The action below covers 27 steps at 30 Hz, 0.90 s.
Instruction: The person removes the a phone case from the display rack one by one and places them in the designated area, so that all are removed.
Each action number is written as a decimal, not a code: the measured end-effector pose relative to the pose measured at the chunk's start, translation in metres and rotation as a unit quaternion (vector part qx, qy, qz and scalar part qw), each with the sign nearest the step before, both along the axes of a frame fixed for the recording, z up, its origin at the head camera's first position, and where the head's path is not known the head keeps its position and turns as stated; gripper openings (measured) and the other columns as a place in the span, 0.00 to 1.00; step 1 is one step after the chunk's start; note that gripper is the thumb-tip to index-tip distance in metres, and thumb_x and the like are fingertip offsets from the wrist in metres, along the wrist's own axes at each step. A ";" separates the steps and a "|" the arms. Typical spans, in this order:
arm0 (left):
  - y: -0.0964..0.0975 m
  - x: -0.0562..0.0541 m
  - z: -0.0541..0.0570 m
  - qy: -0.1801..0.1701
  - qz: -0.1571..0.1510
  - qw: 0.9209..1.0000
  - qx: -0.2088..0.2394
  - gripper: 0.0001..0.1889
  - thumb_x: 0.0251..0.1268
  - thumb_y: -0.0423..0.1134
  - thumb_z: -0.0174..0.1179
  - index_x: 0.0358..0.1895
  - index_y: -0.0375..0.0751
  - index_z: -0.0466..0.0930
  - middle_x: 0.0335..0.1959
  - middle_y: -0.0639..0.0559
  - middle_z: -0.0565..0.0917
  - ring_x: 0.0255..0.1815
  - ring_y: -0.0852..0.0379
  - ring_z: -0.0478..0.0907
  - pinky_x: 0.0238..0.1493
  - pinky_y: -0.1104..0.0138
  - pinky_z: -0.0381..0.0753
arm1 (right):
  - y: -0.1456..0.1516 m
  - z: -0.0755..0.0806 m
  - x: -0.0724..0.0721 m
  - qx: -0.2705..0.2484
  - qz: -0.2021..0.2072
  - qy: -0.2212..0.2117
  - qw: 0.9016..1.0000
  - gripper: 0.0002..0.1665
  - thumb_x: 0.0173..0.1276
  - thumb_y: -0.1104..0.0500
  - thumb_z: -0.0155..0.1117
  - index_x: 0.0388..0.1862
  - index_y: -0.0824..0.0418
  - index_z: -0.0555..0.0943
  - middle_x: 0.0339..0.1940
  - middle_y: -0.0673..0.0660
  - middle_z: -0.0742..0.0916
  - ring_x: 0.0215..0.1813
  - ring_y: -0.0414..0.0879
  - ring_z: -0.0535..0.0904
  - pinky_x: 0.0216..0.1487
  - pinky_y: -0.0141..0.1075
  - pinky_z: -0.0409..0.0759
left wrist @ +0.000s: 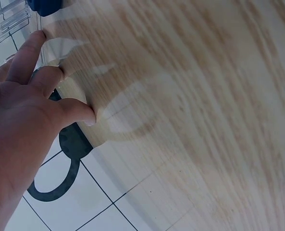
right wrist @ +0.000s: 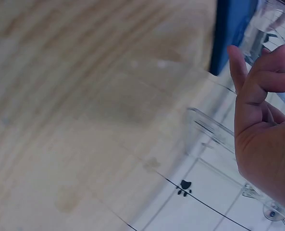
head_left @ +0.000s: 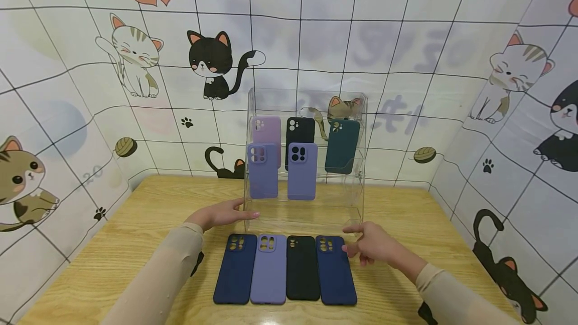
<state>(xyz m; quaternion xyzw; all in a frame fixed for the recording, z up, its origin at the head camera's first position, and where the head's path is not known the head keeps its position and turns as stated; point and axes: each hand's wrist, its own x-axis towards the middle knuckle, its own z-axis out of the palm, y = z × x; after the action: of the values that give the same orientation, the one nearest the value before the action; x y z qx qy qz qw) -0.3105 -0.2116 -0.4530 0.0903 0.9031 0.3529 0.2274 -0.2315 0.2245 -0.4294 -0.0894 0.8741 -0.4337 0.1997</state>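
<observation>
Stand [head_left: 336,205] lies between the left hand [head_left: 221,213], fingers [left wrist: 27,57] spread, and right hand [head_left: 376,242], fingers loosely bent.

Four phone cases [head_left: 302,270] before display rack [head_left: 302,211]

In the head view, the left lavender case [head_left: 263,178] hides much of the pale purple case's lower part [head_left: 271,133]; the second lavender case [head_left: 302,178] likewise covers the upper black case [head_left: 307,132]. The left sleeve [head_left: 149,277] runs off the bottom edge. In the right wrist view, a blue case [right wrist: 230,33] is blurred and cropped, the right hand [right wrist: 258,127] cut by the edge.
</observation>
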 end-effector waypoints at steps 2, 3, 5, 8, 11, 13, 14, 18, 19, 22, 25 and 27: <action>0.000 0.000 0.000 0.000 0.000 1.000 0.000 0.62 0.62 0.80 0.61 0.89 0.45 0.48 0.89 0.37 0.53 0.88 0.31 0.53 0.81 0.33 0.61 | 0.000 0.007 0.000 0.002 0.004 0.007 1.000 0.38 0.71 0.60 0.73 0.76 0.70 0.74 0.33 0.61 0.94 0.17 0.47 0.80 0.21 0.34 0.67; 0.000 0.000 0.000 0.000 0.001 1.000 0.001 0.62 0.62 0.80 0.61 0.89 0.45 0.48 0.89 0.37 0.53 0.88 0.31 0.53 0.81 0.33 0.61 | -0.001 0.011 0.000 0.003 0.005 0.011 1.000 0.38 0.70 0.60 0.74 0.76 0.69 0.74 0.33 0.61 0.94 0.17 0.48 0.81 0.21 0.34 0.67; 0.000 0.000 0.000 0.001 0.001 1.000 0.001 0.62 0.62 0.80 0.61 0.89 0.45 0.48 0.89 0.37 0.53 0.88 0.31 0.53 0.81 0.33 0.61 | -0.002 0.020 0.000 0.006 0.010 0.020 1.000 0.38 0.70 0.59 0.74 0.76 0.69 0.74 0.34 0.61 0.94 0.19 0.50 0.82 0.21 0.35 0.69; 0.000 -0.001 0.000 0.003 0.001 1.000 0.001 0.62 0.62 0.80 0.61 0.89 0.45 0.48 0.88 0.37 0.54 0.88 0.32 0.54 0.81 0.33 0.61 | -0.004 0.036 -0.002 0.006 0.017 0.032 0.999 0.39 0.70 0.56 0.75 0.77 0.66 0.74 0.35 0.61 0.94 0.20 0.49 0.83 0.22 0.35 0.71; 0.000 -0.001 0.000 0.003 0.003 1.000 0.003 0.62 0.61 0.80 0.61 0.89 0.46 0.48 0.88 0.37 0.54 0.88 0.32 0.54 0.81 0.34 0.61 | -0.006 0.052 -0.005 0.000 0.020 0.040 0.999 0.39 0.71 0.55 0.75 0.77 0.65 0.74 0.35 0.58 0.93 0.21 0.48 0.82 0.22 0.34 0.72; 0.000 0.000 0.001 0.002 0.004 1.000 0.005 0.62 0.62 0.80 0.61 0.89 0.45 0.48 0.88 0.37 0.54 0.88 0.32 0.54 0.81 0.34 0.61 | -0.008 0.062 -0.007 -0.004 0.020 0.046 0.999 0.39 0.71 0.54 0.75 0.77 0.64 0.74 0.35 0.57 0.93 0.21 0.46 0.82 0.22 0.34 0.72; 0.001 0.000 0.001 0.001 0.004 1.000 0.006 0.62 0.62 0.79 0.61 0.89 0.45 0.48 0.88 0.37 0.54 0.88 0.32 0.54 0.81 0.34 0.61 | -0.008 0.066 -0.008 -0.006 0.020 0.049 0.999 0.39 0.72 0.54 0.75 0.77 0.64 0.74 0.35 0.56 0.93 0.21 0.46 0.82 0.22 0.34 0.73; 0.001 0.002 0.002 0.000 0.002 1.000 0.008 0.61 0.64 0.78 0.61 0.89 0.44 0.48 0.88 0.36 0.54 0.87 0.31 0.55 0.81 0.34 0.62 | -0.010 0.082 -0.014 -0.007 0.025 0.065 0.998 0.39 0.73 0.53 0.75 0.78 0.63 0.73 0.36 0.57 0.93 0.22 0.47 0.83 0.22 0.35 0.74; 0.001 0.002 0.003 0.000 0.002 1.000 0.007 0.61 0.64 0.78 0.61 0.89 0.45 0.48 0.88 0.36 0.54 0.87 0.32 0.55 0.81 0.34 0.62 | -0.011 0.086 -0.015 -0.008 0.026 0.069 0.997 0.39 0.73 0.53 0.75 0.78 0.62 0.73 0.36 0.57 0.93 0.22 0.47 0.82 0.22 0.35 0.74; 0.001 0.003 0.004 0.001 0.001 1.000 0.005 0.60 0.64 0.77 0.61 0.89 0.45 0.48 0.88 0.36 0.54 0.87 0.32 0.55 0.81 0.34 0.62 | -0.015 0.096 -0.019 -0.007 0.027 0.080 0.996 0.38 0.73 0.54 0.75 0.78 0.60 0.74 0.38 0.57 0.94 0.22 0.46 0.81 0.23 0.35 0.75; 0.001 0.003 0.004 0.002 0.002 1.000 0.001 0.60 0.64 0.78 0.61 0.89 0.45 0.48 0.88 0.36 0.54 0.87 0.32 0.54 0.81 0.34 0.62 | -0.019 0.105 -0.023 -0.009 0.021 0.088 0.996 0.37 0.73 0.53 0.75 0.77 0.59 0.75 0.39 0.58 0.95 0.22 0.45 0.81 0.24 0.37 0.78; 0.001 0.002 0.003 0.003 0.002 1.000 -0.001 0.61 0.63 0.79 0.61 0.89 0.45 0.48 0.88 0.36 0.54 0.87 0.32 0.54 0.81 0.33 0.62 | -0.022 0.110 -0.026 -0.009 0.014 0.089 0.996 0.36 0.73 0.53 0.75 0.77 0.58 0.76 0.41 0.58 0.95 0.22 0.45 0.81 0.26 0.37 0.79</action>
<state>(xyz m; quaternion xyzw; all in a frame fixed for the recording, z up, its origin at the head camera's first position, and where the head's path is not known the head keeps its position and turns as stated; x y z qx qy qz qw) -0.3083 -0.2104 -0.4498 0.0889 0.9041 0.3527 0.2242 -0.2576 0.2021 -0.3194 -0.1422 0.8829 -0.4293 0.1264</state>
